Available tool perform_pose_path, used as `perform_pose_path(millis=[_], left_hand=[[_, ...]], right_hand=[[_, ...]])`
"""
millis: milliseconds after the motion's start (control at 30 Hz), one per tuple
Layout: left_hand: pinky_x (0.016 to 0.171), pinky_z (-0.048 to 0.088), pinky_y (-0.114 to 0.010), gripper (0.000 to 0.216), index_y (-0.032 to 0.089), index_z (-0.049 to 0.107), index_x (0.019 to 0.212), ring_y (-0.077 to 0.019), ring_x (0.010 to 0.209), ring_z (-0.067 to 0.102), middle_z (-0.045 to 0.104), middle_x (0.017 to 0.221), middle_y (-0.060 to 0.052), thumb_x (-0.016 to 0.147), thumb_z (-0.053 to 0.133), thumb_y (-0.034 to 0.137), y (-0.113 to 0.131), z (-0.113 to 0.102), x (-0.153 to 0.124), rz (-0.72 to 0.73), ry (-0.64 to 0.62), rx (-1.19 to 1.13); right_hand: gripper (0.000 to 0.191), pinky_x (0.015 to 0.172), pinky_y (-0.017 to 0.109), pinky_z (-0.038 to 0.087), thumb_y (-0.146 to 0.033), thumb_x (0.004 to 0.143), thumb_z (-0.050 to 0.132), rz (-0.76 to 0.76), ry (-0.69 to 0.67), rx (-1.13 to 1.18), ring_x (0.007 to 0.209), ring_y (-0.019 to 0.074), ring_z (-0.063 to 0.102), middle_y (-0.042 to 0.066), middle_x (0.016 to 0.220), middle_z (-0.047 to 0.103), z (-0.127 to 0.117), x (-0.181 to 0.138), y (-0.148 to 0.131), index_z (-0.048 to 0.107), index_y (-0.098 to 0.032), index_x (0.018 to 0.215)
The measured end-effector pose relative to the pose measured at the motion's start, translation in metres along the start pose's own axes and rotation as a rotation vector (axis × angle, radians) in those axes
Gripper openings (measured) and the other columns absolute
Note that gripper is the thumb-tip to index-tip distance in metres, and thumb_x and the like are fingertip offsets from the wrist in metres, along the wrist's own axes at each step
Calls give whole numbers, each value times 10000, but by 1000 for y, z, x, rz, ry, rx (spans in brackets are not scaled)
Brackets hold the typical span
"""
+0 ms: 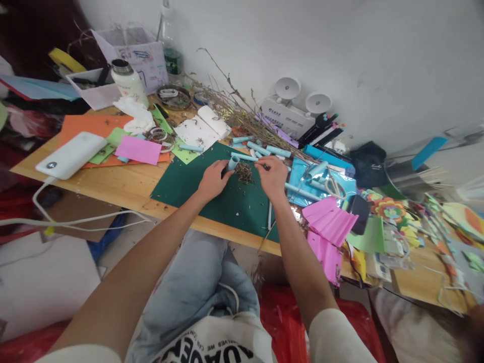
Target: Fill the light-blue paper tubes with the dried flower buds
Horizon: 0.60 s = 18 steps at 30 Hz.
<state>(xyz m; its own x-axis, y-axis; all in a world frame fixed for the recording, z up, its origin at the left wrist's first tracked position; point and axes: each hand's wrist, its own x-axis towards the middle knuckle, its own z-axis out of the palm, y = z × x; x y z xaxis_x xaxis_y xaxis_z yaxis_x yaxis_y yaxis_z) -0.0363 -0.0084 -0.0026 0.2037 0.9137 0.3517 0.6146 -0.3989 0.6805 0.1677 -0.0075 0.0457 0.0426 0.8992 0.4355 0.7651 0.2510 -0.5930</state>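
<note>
My left hand (214,179) rests on the dark green cutting mat (189,184), fingers curled around a light blue rolled paper tube (233,162). My right hand (272,175) is closed in a pinch beside a small heap of dry plant crumbs (244,172) that lies between both hands. What the right fingers pinch is too small to name. Several more light blue paper tubes (264,149) lie just beyond the hands. A bundle of dry twigs (242,113) stretches across the back of the mat.
A white power bank (71,154) with a cable, a pink sheet (138,149), orange paper (85,126) and a white bottle (128,83) lie left. Scissors (333,185), folded pink paper (328,218), a black phone (359,212) and paper flowers (387,207) crowd the right.
</note>
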Motion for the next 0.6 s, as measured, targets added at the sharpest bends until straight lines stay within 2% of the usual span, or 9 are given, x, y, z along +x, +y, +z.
perform_pose_path(millis=[133, 333, 467, 600], left_hand=[[831, 475, -332, 286, 170, 619, 1133, -210, 908, 591, 656, 990, -84, 938, 549, 366, -3, 2, 1, 5, 19, -10], [789, 461, -317, 260, 165, 628, 1096, -198, 863, 573, 643, 949, -78, 936, 551, 355, -5, 4, 0, 35, 27, -16], [776, 457, -307, 238, 180, 630, 1065, -189, 840, 564, 632, 904, -62, 932, 556, 363, -5, 3, 0, 54, 41, -27], [779, 460, -303, 219, 177, 635, 1049, -190, 846, 570, 639, 913, -64, 924, 568, 344, -5, 2, 0, 65, 46, -34]], right_hand=[[118, 853, 370, 519, -199, 811, 648, -14, 17, 93, 883, 218, 677, 41, 867, 752, -2, 2, -9, 740, -212, 738], [120, 774, 334, 532, -266, 841, 631, 22, 87, 232, 894, 206, 679, 46, 902, 750, -6, 7, -31, 728, -202, 810], [114, 789, 332, 537, -258, 865, 617, -89, 28, 286, 968, 200, 661, 37, 967, 733, -3, 14, -47, 722, -216, 850], [95, 887, 390, 524, -218, 849, 643, -187, -65, 154, 1034, 225, 631, 48, 1024, 721, 10, 17, -50, 732, -222, 818]])
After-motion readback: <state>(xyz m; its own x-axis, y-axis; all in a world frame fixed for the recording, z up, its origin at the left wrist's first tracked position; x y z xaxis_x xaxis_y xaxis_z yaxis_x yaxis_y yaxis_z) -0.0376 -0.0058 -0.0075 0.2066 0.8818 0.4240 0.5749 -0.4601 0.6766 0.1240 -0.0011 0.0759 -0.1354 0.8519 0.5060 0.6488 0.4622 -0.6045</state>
